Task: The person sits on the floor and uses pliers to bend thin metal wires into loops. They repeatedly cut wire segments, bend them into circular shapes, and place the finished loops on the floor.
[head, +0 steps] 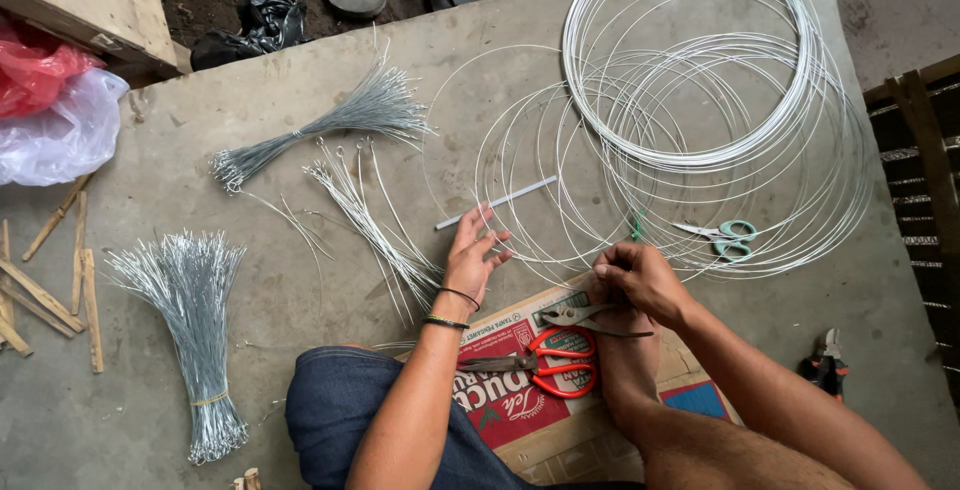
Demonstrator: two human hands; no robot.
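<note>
Left hand fingers spread over loose wires; right hand clenched around pliers.

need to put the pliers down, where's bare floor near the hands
Bare concrete lies between the tied wire bundle and the loose cut wires, and right of the cardboard, below the wire coil. It is crowded around the left hand and right hand, with coil loops, scissors and red pliers.

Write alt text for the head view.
Seated on a concrete floor, a person's right hand grips grey metal pliers on thin silver wire, the left hand open beside cut wire lengths; large white wire coils lie ahead.
</note>
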